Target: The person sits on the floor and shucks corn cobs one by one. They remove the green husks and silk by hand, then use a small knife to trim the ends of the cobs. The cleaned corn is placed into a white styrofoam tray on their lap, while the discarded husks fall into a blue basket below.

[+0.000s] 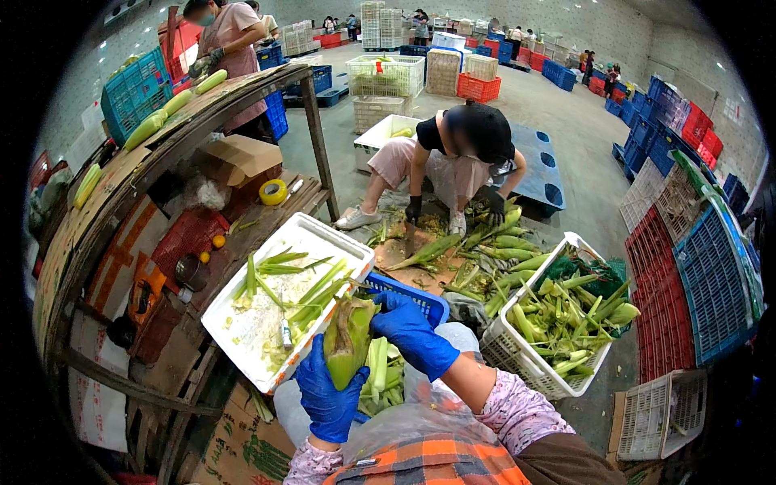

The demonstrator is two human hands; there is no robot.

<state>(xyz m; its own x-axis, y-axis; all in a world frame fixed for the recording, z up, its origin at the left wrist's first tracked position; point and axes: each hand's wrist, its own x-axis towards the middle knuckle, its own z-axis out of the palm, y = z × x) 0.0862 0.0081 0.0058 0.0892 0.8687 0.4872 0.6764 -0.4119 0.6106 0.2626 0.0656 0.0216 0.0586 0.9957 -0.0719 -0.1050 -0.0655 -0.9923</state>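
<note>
Both my hands wear blue rubber gloves. My left hand (332, 388) grips the lower part of an ear of corn in its green husk (350, 339), with its brownish, dried side facing up. At the upper end of the same ear, my right hand (415, 330) pinches the husk leaves. Under my hands, between my knees, a blue plastic crate (418, 297) holds pale green husked-looking pieces (383, 373). To the left stands a white foam box (288, 242) with loose husk leaves (321, 297), scraps and a small knife-like tool (286, 332) inside.
A white crate (503, 336) heaped with husks is at my right. Ahead, a co-worker (467, 145) in black gloves bends over corn ears (424, 251) and a knife on the floor. A wooden table (242, 91) holding several ears runs along the left; another person stands behind it.
</note>
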